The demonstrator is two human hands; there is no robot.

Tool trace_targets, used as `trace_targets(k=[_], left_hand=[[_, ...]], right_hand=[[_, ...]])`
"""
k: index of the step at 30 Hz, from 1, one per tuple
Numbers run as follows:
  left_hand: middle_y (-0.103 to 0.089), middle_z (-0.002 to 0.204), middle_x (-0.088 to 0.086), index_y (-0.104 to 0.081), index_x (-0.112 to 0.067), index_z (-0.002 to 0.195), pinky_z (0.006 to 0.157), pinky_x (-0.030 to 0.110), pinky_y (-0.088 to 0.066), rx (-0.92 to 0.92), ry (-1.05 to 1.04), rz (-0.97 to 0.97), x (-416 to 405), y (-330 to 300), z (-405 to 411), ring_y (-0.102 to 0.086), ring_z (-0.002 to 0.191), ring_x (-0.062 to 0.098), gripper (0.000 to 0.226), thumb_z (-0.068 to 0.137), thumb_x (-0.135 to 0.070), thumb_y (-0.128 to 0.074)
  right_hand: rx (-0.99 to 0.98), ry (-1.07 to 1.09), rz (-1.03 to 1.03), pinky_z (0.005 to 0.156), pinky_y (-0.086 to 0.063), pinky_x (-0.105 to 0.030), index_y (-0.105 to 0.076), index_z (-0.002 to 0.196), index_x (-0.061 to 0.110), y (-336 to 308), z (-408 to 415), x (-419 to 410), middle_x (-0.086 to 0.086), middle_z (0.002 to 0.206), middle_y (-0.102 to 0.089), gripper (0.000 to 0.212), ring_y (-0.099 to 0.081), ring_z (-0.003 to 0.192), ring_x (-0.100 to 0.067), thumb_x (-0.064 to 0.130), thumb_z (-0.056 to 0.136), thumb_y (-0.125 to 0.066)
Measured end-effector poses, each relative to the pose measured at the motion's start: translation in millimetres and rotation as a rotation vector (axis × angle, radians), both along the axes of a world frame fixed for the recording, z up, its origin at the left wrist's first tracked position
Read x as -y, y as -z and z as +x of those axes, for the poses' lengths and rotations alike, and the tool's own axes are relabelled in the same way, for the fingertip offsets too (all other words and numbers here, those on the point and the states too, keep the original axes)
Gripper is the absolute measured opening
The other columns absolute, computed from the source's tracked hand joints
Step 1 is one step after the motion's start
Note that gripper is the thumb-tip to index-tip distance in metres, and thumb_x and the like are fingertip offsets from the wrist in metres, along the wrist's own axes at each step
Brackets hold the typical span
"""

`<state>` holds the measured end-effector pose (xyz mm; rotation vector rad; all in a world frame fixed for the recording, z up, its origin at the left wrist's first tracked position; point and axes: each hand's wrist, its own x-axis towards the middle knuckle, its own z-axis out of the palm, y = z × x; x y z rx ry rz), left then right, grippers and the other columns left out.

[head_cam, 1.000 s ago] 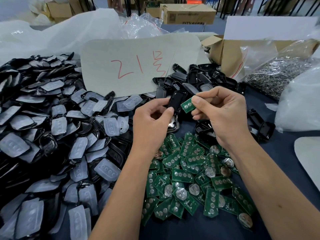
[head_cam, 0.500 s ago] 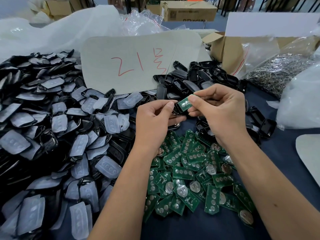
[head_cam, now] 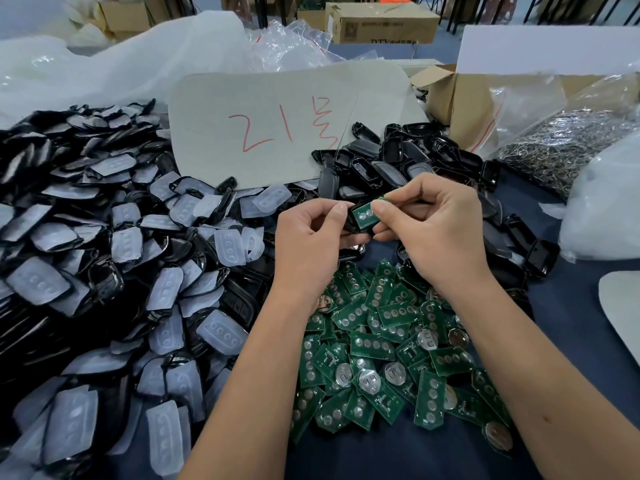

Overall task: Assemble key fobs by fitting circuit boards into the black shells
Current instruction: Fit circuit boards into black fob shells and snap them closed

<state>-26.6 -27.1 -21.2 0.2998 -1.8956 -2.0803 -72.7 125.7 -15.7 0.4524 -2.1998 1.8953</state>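
Observation:
My left hand grips a black key fob shell above the table, mostly hidden by my fingers. A green circuit board lies in the shell's open face, and my right hand pinches it between thumb and fingers. Below my hands spreads a heap of loose green circuit boards, some with round coin cells. A pile of empty black shells lies just behind my hands.
A large heap of black shells with white rubber button pads fills the left. A grey card marked in red leans at the back. An open cardboard box, a bag of metal rings and a white bag stand right.
My right hand has brought the green board from beside the shell down into its open face. Both hands have moved slightly closer together.

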Motion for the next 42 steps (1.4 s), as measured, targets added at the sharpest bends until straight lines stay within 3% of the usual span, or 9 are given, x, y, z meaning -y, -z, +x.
trace_targets(k=[3,6,11,19,23,25,31,35,42], left_hand=[[-0.077,0.086,0.012,-0.076,-0.013,0.092,0.077,0.046,-0.064,-0.025,0.001,-0.085,1,3,1,-0.077,0.069,0.027,0.004,0.095,-0.013,-0.073],[-0.077,0.083,0.008,-0.074,-0.015,0.093,0.08,0.053,-0.063,-0.014,-0.006,-0.194,4,4,2,-0.077,0.074,0.029,0.013,0.083,-0.014,-0.083],[-0.077,0.084,0.012,-0.073,-0.008,0.09,0.076,0.051,-0.065,-0.006,-0.002,-0.143,6,3,2,-0.077,0.072,0.03,0.012,0.084,-0.004,-0.083],[-0.077,0.084,0.013,-0.072,-0.012,0.085,0.074,0.045,-0.065,-0.02,0.024,-0.122,15,6,1,-0.076,0.078,0.029,0.017,0.084,0.003,-0.08],[-0.077,0.08,0.01,-0.073,-0.013,0.084,0.065,0.025,-0.059,-0.025,0.063,-0.129,19,3,0,-0.073,0.069,0.019,0.016,0.083,0.001,-0.081],[-0.077,0.082,0.009,-0.074,-0.014,0.085,0.065,0.024,-0.058,-0.021,0.056,-0.133,20,1,1,-0.072,0.069,0.016,0.015,0.084,-0.001,-0.081],[-0.073,0.074,-0.004,-0.073,-0.018,0.085,0.065,0.02,-0.053,-0.026,-0.04,0.068,7,-6,0,-0.066,0.067,0.01,0.017,0.087,-0.002,-0.079],[-0.066,0.073,-0.002,-0.071,-0.014,0.086,0.07,0.027,-0.055,-0.009,-0.042,0.246,-2,-8,-1,-0.06,0.066,0.011,0.01,0.092,-0.008,-0.076],[-0.068,0.081,0.002,-0.068,-0.018,0.086,0.077,0.048,-0.058,-0.123,-0.266,0.027,20,-18,1,-0.063,0.077,0.018,0.012,0.093,-0.008,-0.069]], right_hand=[[-0.038,0.031,0.131,0.056,-0.062,-0.034,-0.07,0.083,0.01,-2,3,1,-0.001,0.069,-0.076,0.017,-0.074,0.057,-0.017,0.016,0.086,-0.086],[-0.011,0.023,0.195,0.054,-0.061,-0.031,-0.07,0.08,0.012,-5,4,0,0.0,0.068,-0.075,0.02,-0.073,0.055,-0.016,0.02,0.083,-0.089],[-0.023,0.091,0.263,0.061,-0.062,-0.033,-0.073,0.079,0.018,-8,7,4,0.005,0.068,-0.074,0.02,-0.072,0.061,-0.012,0.026,0.079,-0.092],[-0.133,0.161,0.334,0.06,-0.049,-0.016,-0.071,0.088,0.02,-6,11,11,0.006,0.077,-0.067,0.028,-0.063,0.064,-0.011,0.036,0.077,-0.092],[-0.007,0.027,0.277,0.065,-0.059,-0.025,-0.078,0.091,0.026,-4,7,5,0.006,0.076,-0.073,0.019,-0.07,0.068,-0.008,0.034,0.079,-0.09],[0.046,-0.068,0.231,0.064,-0.06,-0.03,-0.081,0.092,0.024,-3,4,2,0.004,0.077,-0.076,0.012,-0.073,0.07,-0.011,0.025,0.083,-0.088],[0.178,-0.121,-0.059,0.049,-0.048,-0.02,-0.075,0.089,0.012,-3,5,5,-0.003,0.07,-0.073,0.011,-0.065,0.054,-0.013,0.006,0.086,-0.083],[0.189,-0.073,-0.209,0.048,-0.047,-0.018,-0.072,0.088,0.008,-2,12,18,0.0,0.066,-0.068,0.012,-0.06,0.05,-0.01,0.003,0.086,-0.082],[0.143,-0.093,-0.097,0.056,-0.054,-0.032,-0.07,0.094,0.011,-8,16,56,-0.007,0.076,-0.074,0.016,-0.069,0.058,-0.021,0.018,0.088,-0.083]])
